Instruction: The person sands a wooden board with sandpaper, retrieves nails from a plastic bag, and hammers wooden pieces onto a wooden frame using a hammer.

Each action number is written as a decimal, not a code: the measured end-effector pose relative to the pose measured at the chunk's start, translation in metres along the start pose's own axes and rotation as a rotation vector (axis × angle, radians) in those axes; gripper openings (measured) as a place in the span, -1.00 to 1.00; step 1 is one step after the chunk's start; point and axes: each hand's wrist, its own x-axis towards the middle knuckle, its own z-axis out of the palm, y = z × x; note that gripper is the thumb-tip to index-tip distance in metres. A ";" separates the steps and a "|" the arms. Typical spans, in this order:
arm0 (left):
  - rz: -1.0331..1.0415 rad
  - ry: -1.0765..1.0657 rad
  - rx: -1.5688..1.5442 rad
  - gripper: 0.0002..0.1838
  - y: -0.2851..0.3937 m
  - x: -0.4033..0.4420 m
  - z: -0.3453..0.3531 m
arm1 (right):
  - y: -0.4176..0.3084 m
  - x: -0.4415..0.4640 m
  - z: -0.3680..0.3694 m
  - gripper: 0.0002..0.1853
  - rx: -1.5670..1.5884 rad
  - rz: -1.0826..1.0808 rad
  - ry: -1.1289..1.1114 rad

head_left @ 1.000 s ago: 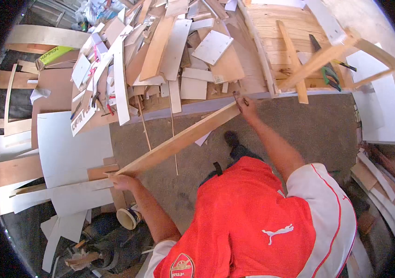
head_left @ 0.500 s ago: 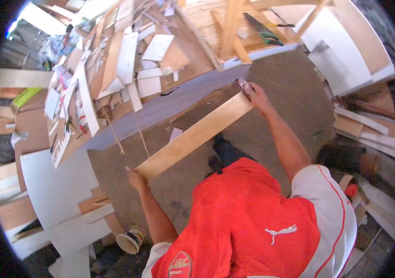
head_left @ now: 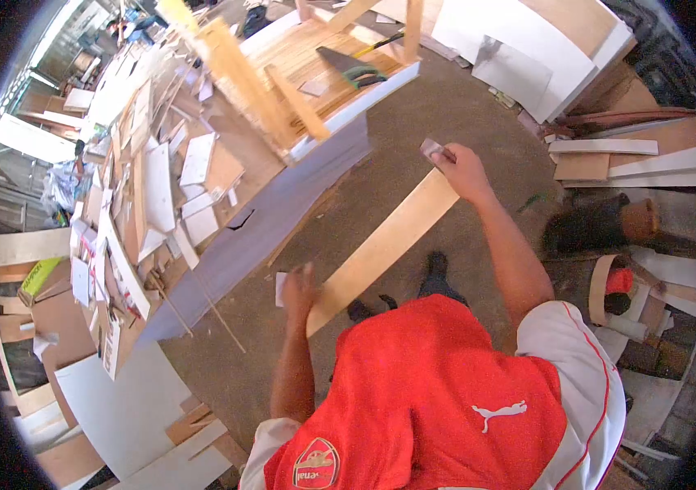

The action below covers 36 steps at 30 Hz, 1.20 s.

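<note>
A long, narrow pale wooden board [head_left: 385, 249] slants across in front of my body, its near end close to my red shirt. At the far end my right hand [head_left: 466, 173] is closed, pinching a small flat brownish piece that looks like folded sandpaper [head_left: 432, 150]. The board's far end disappears beneath that hand. Beside the near end is my left hand [head_left: 301, 292], smeared by motion; whether its fingers grip the board cannot be made out. A small white piece [head_left: 280, 289] shows just behind it.
Wood offcuts [head_left: 160, 184] cover the bench at left. A handsaw [head_left: 352, 67] with a green handle lies on a wooden frame [head_left: 307, 135]. White panels [head_left: 519, 69] lean at the right rear, and boards [head_left: 650, 167] are stacked below. A large white sheet [head_left: 123, 408] lies lower left.
My view has turned, so the bench sits further left. My left hand has come rightward, closer to my body, and blurred. The board slants more steeply; my right hand stays at its far end.
</note>
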 end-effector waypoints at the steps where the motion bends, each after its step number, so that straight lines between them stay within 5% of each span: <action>1: 0.274 -0.046 -0.127 -0.46 0.044 0.014 0.012 | 0.009 0.002 -0.015 -0.55 -0.011 0.010 -0.013; 5: 0.147 -0.564 -0.482 -0.43 0.235 0.048 0.043 | 0.059 0.022 -0.076 -0.58 -0.001 0.050 0.026; 10: 0.209 -0.425 -0.219 -0.31 0.366 0.069 0.075 | 0.116 0.044 -0.145 -0.69 -0.060 0.113 0.075; 13: 0.165 -0.322 -0.092 -0.27 0.421 0.072 0.066 | 0.168 0.046 -0.151 -0.73 -0.432 -0.261 0.214; 22: 0.151 -0.227 0.008 -0.24 0.495 0.108 0.075 | 0.233 0.104 -0.155 -0.67 -0.614 -0.113 0.345; 28: 0.154 -0.206 0.022 -0.28 0.531 0.162 0.101 | 0.258 0.183 -0.176 -0.73 -0.549 0.155 0.125; 31: 0.136 -0.188 0.002 -0.29 0.540 0.205 0.122 | 0.277 0.233 -0.175 -0.72 -0.426 -0.056 0.008; 36: 0.056 -0.215 0.008 -0.31 0.576 0.272 0.126 | 0.304 0.324 -0.171 -0.70 -0.356 -0.085 -0.002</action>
